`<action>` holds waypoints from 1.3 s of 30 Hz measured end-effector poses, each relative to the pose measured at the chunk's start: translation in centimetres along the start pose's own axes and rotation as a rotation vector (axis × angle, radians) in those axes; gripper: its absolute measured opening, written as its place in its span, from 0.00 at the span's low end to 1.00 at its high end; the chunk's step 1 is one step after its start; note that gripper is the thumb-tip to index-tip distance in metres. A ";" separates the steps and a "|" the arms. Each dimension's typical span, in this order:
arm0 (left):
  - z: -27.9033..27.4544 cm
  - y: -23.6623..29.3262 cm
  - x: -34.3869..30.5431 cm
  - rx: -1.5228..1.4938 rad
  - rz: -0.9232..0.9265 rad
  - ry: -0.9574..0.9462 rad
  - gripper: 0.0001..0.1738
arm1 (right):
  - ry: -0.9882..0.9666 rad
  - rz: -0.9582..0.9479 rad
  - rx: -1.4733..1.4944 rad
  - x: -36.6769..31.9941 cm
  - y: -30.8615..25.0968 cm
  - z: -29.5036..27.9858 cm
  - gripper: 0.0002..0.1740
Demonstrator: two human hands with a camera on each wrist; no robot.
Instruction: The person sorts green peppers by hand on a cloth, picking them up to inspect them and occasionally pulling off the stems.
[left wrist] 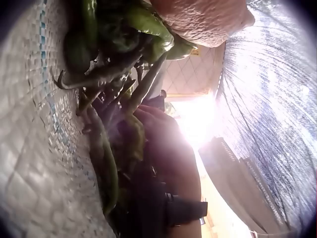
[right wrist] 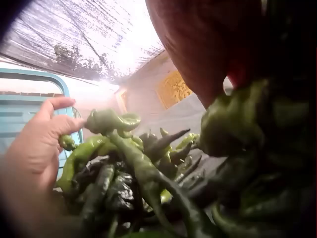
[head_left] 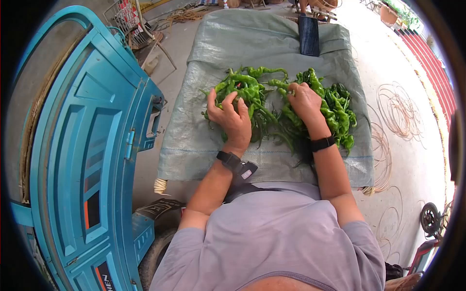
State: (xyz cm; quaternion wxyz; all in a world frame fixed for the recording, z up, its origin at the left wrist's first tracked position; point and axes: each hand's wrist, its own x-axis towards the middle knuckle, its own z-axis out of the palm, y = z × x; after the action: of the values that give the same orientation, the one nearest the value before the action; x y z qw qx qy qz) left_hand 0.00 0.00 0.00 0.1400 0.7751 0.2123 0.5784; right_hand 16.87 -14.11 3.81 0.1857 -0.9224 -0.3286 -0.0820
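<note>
My right grip [head_left: 305,102], its fingers curled in, appeared to pinch one green pepper [head_left: 277,83], which jutted left from the fingertips, its long axis roughly sideways, toward the left heap [head_left: 245,92]. That grip was nearer to it. My left grip [head_left: 233,121], fingers spread and apparently holding nothing, reached over the left heap; the right heap [head_left: 340,116] lay beneath and right of the right grip. Under both grips was a creased, grey-green woven sheet [head_left: 242,43]. Well left of them stood a blue vehicle [head_left: 92,121]; coiled strands [head_left: 400,111] lay on the floor, far right.
</note>
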 end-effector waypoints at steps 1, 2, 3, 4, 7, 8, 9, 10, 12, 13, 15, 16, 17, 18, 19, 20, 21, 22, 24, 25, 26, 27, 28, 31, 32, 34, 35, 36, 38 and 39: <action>-0.3 0.6 0.3 0.006 0.014 0.034 0.28 | -0.019 -0.010 -0.021 -0.1 -0.2 0.0 0.12; -0.6 1.1 0.6 0.010 0.030 0.070 0.28 | -0.037 -0.019 -0.042 -0.1 -0.3 0.0 0.11; -0.8 1.2 1.3 0.020 0.054 0.086 0.26 | 0.005 -0.012 0.006 0.2 -0.5 0.3 0.10; -0.9 1.6 1.4 0.022 0.055 0.103 0.25 | 0.035 -0.007 0.032 0.3 -0.2 0.4 0.09; -1.5 2.7 1.8 0.119 0.178 0.107 0.21 | 0.229 -0.038 0.304 0.5 0.7 0.7 0.07; -1.7 3.0 1.9 0.168 0.237 0.100 0.20 | 0.310 -0.057 0.424 0.6 1.0 0.7 0.07; -1.6 3.2 2.1 0.109 0.258 0.042 0.19 | 0.347 -0.065 0.559 0.7 0.8 0.1 0.06; -1.6 3.4 2.3 0.052 0.278 -0.020 0.19 | 0.382 -0.070 0.694 0.7 0.7 -0.6 0.06; -1.7 4.5 2.7 -0.036 0.283 -0.064 0.17 | 0.414 -0.052 0.881 -0.1 -0.5 -3.4 0.05; -1.5 4.5 2.8 -0.090 0.269 -0.119 0.18 | 0.429 -0.066 0.948 -0.4 -1.0 -4.5 0.05; -1.2 4.3 3.0 -0.197 0.243 -0.227 0.19 | 0.464 -0.098 1.083 -0.9 -1.6 -6.2 0.05; -1.1 4.5 3.0 -0.231 0.210 -0.240 0.20 | 0.410 -0.091 1.095 -1.5 -2.1 -7.6 0.05; -1.1 4.9 2.9 -0.265 0.176 -0.255 0.21 | 0.372 -0.112 1.146 -1.9 -2.4 -8.4 0.05; -1.1 5.4 3.0 -0.298 0.141 -0.272 0.23 | 0.332 -0.133 1.197 -2.2 -2.5 -9.0 0.06; -1.2 6.0 3.0 -0.410 0.085 -0.290 0.24 | 0.293 -0.154 1.247 -2.5 -2.7 -9.2 0.06; -1.3 6.8 3.2 -0.522 0.028 -0.306 0.25 | 0.246 -0.161 1.302 -2.7 -2.8 -9.3 0.07; -1.4 7.2 3.2 -0.633 -0.030 -0.322 0.26 | 0.199 -0.169 1.356 -3.0 -3.0 -9.4 0.07; -1.5 7.3 3.1 -0.713 -0.125 -0.398 0.27 | 0.151 -0.177 1.410 -3.2 -3.1 -9.4 0.08; -1.7 7.2 2.9 -0.866 -0.316 -0.559 0.30 | 0.108 -0.131 1.483 -3.6 -3.2 -9.3 0.08; -1.5 7.0 2.9 -0.759 -0.208 -0.542 0.31 | 0.084 -0.110 1.517 -3.6 -3.1 -9.2 0.08; -1.3 6.6 3.1 -0.651 -0.102 -0.523 0.32 | 0.099 -0.099 1.398 -3.5 -2.7 -9.1 0.09; -1.3 6.5 3.3 -0.542 0.003 -0.502 0.33 | 0.111 -0.086 1.280 -3.3 -2.1 -8.7 0.10; -1.5 6.4 3.5 -0.505 -0.036 -0.479 0.33 | 0.123 -0.073 1.163 -3.3 -1.4 -8.4 0.11; -1.7 6.4 4.4 -0.373 -0.125 -0.410 0.32 | 0.071 -0.232 0.305 -4.3 -0.6 -7.9 0.14; -1.5 6.3 4.9 -0.315 -0.136 -0.383 0.31 | -0.095 -0.118 0.229 -4.9 -0.9 -8.0 0.15; -1.3 6.3 5.3 -0.271 -0.185 -0.370 0.31 | -0.201 -0.140 0.048 -5.5 -0.8 -6.4 0.14; -1.4 6.3 5.4 -0.285 -0.219 -0.387 0.31 | -0.248 -0.151 -0.040 -5.4 -0.8 -5.3 0.14; -1.5 6.3 5.5 -0.297 -0.252 -0.406 0.31 | -0.206 -0.163 -0.039 -5.4 -0.7 -4.1 0.14; -1.9 6.7 5.5 -0.275 -0.240 -0.436 0.29 | -0.126 -0.182 -0.034 -5.4 -0.5 -2.2 0.15; -2.0 6.9 5.4 -0.278 -0.203 -0.444 0.28 | -0.132 -0.165 -0.007 -5.3 -0.5 -2.4 0.15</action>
State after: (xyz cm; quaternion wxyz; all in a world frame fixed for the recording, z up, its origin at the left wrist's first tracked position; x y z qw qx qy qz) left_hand 0.55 -3.39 8.25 0.3454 0.8309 0.1715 0.4012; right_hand 12.39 -17.74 4.68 0.1529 -0.8963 -0.4145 -0.0373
